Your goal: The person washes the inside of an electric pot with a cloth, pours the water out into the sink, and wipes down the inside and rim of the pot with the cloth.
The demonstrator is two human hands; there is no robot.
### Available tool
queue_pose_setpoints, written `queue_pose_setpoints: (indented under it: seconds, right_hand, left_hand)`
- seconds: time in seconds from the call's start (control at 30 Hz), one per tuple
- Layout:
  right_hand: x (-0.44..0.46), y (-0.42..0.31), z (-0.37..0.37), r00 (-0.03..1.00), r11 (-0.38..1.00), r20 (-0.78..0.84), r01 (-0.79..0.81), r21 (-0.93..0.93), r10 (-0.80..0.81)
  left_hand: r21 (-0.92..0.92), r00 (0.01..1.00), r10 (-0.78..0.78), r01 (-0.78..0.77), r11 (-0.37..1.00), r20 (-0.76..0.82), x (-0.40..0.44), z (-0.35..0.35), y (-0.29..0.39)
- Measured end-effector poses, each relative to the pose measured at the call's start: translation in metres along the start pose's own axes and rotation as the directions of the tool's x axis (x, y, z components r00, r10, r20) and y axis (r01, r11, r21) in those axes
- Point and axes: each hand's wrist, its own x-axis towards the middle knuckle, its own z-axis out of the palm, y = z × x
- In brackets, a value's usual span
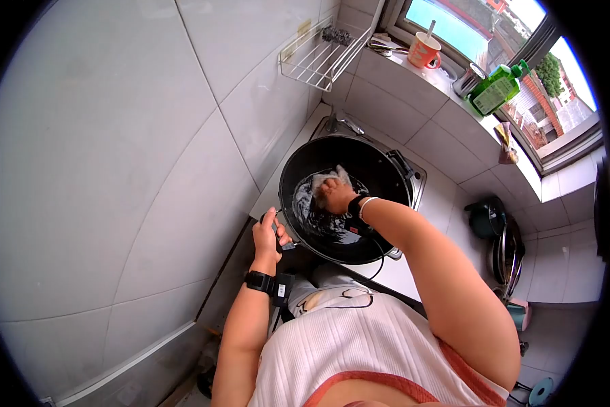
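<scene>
A large black wok [386, 224] with two side handles sits over the sink, with some water in its bottom. My left hand [271, 234] is closed around the wok's near left handle. Inside the wok, my right hand [333, 195] presses a whitish cloth [337, 176] against the wet inner surface. The fingers of that hand are bent over the cloth and partly hidden by it. The wok's other handle [401, 165] is free at the upper right.
Behind the wok stands a metal faucet [345, 124]. A wire rack [325, 64] hangs on the left wall. On the window sill are an orange mug [424, 51] and a green pump bottle [497, 89]. Dark pots [486, 217] stand at the right.
</scene>
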Motion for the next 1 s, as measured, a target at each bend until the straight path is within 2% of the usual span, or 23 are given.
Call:
queue_pose_setpoints:
  seconds: [0.03,0.07,0.1,0.17,0.2,0.23,0.27,0.3,0.33,0.37,0.43,0.47,0.53,0.57,0.6,0.63,0.67,0.73,0.77,0.8,0.83,0.93,1.0]
  right_hand:
    - [0.0,-0.004,-0.006,0.989,0.989,-0.043,-0.144,-0.021,0.143]
    - [-0.002,-0.007,-0.011,0.968,0.972,0.077,-0.236,-0.024,0.237]
    - [0.0,-0.007,-0.005,0.968,0.971,0.079,-0.236,-0.024,0.238]
    - [0.011,0.002,0.016,0.946,0.999,0.323,-0.031,-0.041,0.043]
    - [0.005,0.004,0.015,0.986,0.932,0.169,-0.061,0.357,-0.001]
    - [0.001,0.009,0.013,0.985,0.933,0.171,-0.061,0.355,-0.001]
    - [-0.002,0.016,0.009,0.97,0.695,0.233,-0.211,0.688,0.063]
    - [-0.008,0.017,-0.007,0.944,0.325,0.317,-0.33,0.886,0.094]
    - [-0.013,0.019,-0.022,0.918,0.086,0.377,-0.388,0.918,0.12]
    - [-0.02,0.023,-0.033,0.951,-0.129,0.307,-0.3,0.945,0.036]
    - [-0.022,0.049,-0.035,0.977,-0.212,0.212,-0.215,0.953,-0.033]
    - [-0.023,0.059,-0.034,0.977,-0.212,0.212,-0.213,0.954,-0.025]
    - [-0.027,0.072,-0.034,0.968,0.086,0.2,-0.215,0.973,0.155]
    - [-0.029,0.075,-0.032,0.967,0.085,0.199,-0.215,0.973,0.16]
    - [-0.032,0.076,-0.03,0.93,0.389,0.2,-0.314,0.866,0.307]
    - [-0.033,0.075,-0.026,0.886,0.629,0.149,-0.422,0.653,0.44]
    - [-0.035,0.073,-0.022,0.886,0.627,0.151,-0.421,0.655,0.438]
    - [-0.039,0.065,-0.015,0.944,0.892,0.053,-0.324,0.314,0.325]
    - [-0.042,0.06,-0.009,0.967,0.961,0.027,-0.253,0.115,0.252]
    - [-0.048,0.05,-0.002,0.966,0.963,0.132,-0.24,0.125,0.224]
    - [-0.051,0.038,0.001,0.966,0.964,0.137,-0.235,0.123,0.218]
    - [-0.044,0.022,0.003,0.879,0.896,0.317,-0.418,0.15,0.357]
    - [-0.024,0.015,0.006,0.876,0.886,0.296,-0.437,0.153,0.381]
  left_hand:
    - [-0.008,1.0,-0.004,0.004,1.0,-0.003,0.0,0.001,0.0]
    - [-0.015,1.0,-0.009,0.009,1.0,-0.007,-0.001,0.001,0.001]
    - [-0.015,1.0,-0.011,0.011,1.0,-0.007,-0.001,-0.001,0.001]
    - [-0.012,1.0,0.005,-0.005,1.0,0.008,0.001,0.0,0.0]
    - [-0.015,1.0,0.005,-0.005,1.0,0.011,0.002,0.001,-0.001]
    - [-0.015,1.0,0.007,-0.007,1.0,0.009,0.002,0.001,-0.001]
    - [-0.015,1.0,0.01,-0.01,1.0,0.006,0.003,0.0,-0.001]
    - [-0.018,1.0,0.01,-0.01,1.0,0.004,0.002,0.0,0.0]
    - [-0.033,1.0,-0.002,0.002,0.999,0.014,0.001,0.001,0.001]
    - [-0.046,1.0,-0.016,0.017,0.999,0.027,0.0,0.002,0.002]
    - [-0.026,0.999,-0.009,0.01,1.0,0.031,0.0,0.006,0.002]
    - [-0.006,1.0,0.003,-0.003,1.0,0.024,0.0,0.006,0.002]
    - [-0.003,0.999,0.006,-0.006,1.0,0.032,0.001,0.007,0.002]
    - [-0.003,0.999,0.013,-0.013,1.0,0.03,0.002,0.007,0.002]
    - [-0.004,0.999,0.015,-0.015,1.0,0.036,0.002,0.007,0.002]
    - [-0.003,0.999,0.014,-0.014,1.0,0.035,0.002,0.006,0.001]
    - [0.002,0.999,0.017,-0.017,1.0,0.031,0.001,0.006,0.002]
    - [0.007,0.999,0.018,-0.018,1.0,0.027,0.002,0.006,0.002]
    - [0.005,1.0,0.012,-0.012,1.0,0.022,0.002,0.006,0.001]
    - [0.002,1.0,0.005,-0.005,1.0,0.014,0.002,0.006,0.001]
    - [-0.002,1.0,0.005,-0.005,1.0,0.007,0.002,0.006,0.001]
    - [0.01,1.0,0.013,-0.014,1.0,0.005,0.002,0.009,0.003]
    - [-0.003,1.0,0.0,0.0,1.0,0.019,0.001,0.009,0.005]
